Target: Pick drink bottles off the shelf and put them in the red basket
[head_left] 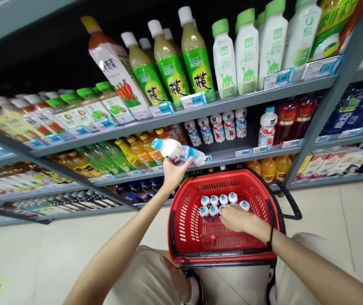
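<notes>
My left hand [174, 173] is wrapped round a milk drink bottle [171, 149] with a blue cap, white top and blue label. It holds the bottle tilted, nearly lying, in front of the middle shelf. My right hand [236, 218] reaches down into the red shopping basket [222, 250], fingers closed around the top of a small white bottle [222, 208] with a blue cap. My fingers partly cover that bottle. Beside it, several matching small bottles [213, 211] stand upright in rows; another small bottle [245, 205] stands right of my hand.
Small bottles [217, 128] stand on the middle shelf, with a larger blue-capped bottle [267, 127] to their right. Green-labelled drinks [197, 63] and white coconut-water bottles [248, 59] line the shelf above. The basket's black handle [291, 203] sticks out right. My knees flank the basket.
</notes>
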{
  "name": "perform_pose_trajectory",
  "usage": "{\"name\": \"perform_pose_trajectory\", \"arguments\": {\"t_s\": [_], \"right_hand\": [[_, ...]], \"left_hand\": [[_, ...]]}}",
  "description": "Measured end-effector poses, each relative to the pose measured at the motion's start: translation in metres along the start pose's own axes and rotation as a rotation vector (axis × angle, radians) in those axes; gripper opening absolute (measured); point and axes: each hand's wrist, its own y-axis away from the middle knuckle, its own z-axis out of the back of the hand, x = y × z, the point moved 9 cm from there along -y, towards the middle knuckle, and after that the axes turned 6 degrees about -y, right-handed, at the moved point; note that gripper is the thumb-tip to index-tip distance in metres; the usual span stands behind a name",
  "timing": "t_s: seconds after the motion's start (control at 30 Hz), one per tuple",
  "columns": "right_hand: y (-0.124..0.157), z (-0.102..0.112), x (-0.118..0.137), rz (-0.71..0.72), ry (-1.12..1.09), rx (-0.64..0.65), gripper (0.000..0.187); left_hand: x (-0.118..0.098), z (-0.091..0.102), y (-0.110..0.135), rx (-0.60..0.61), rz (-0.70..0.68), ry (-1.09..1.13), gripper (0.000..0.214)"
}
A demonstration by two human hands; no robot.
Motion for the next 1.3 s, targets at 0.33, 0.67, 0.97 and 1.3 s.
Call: {"name": "perform_pose_trajectory", "arguments": {"t_s": [0.33,0.67,0.97,1.3], "right_hand": [[0.001,-0.003,0.039,0.214,-1.189,-0.004,0.062],[0.005,-0.018,0.02,0.223,-1.142,-0.331,0.059],[0.006,-0.023,0.016,0.227,-1.273,-0.163,0.053],[0.02,-0.041,0.029,0.176,-1.43,0.174,0.048]], "left_hand": [[0.029,-0.005,0.129,0.361,0.496,0.662,0.067],[0.003,0.007,0.128,0.58,0.297,0.812,0.049],[-0.002,0.004,0.126,0.556,0.355,0.912,0.07],[-0.009,0.015,0.122,0.571,0.243,0.925,0.05]]}}
